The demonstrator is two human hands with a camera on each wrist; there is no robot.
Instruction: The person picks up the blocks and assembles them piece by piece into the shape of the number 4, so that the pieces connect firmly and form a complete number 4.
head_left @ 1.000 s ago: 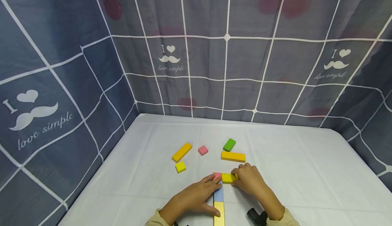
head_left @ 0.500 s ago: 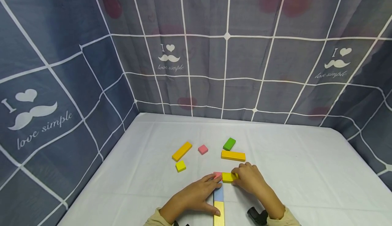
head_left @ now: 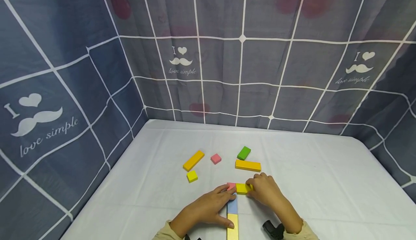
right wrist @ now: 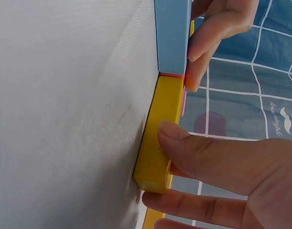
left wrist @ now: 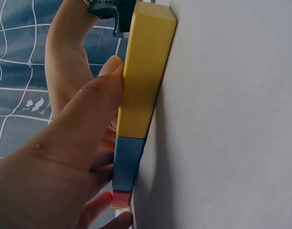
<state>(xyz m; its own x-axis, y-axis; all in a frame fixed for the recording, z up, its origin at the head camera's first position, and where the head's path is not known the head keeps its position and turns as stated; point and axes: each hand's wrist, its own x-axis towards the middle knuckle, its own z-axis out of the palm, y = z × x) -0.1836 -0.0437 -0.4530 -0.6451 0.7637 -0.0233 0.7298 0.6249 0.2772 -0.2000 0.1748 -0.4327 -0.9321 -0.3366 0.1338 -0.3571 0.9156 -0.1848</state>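
Note:
A row of blocks runs away from me: a pale yellow block (head_left: 232,234) nearest, a blue block (head_left: 232,207) beyond it, then a pink block (head_left: 230,185) at the far end. My left hand (head_left: 208,207) lies over this row, its thumb on the pale yellow block and its extended fingertips on the blue and pink ones. With thumb and fingers my right hand (head_left: 265,190) pinches a bright yellow block (right wrist: 157,138), one end of which sits against the pink block's right side. That yellow block lies at a right angle to the row.
Farther back on the white-covered table (head_left: 312,175) lie an orange block (head_left: 193,161), a small yellow block (head_left: 192,176), a small pink block (head_left: 216,158), a green block (head_left: 243,153) and another orange block (head_left: 248,165). Grey-blue checked curtains (head_left: 214,59) stand around the table.

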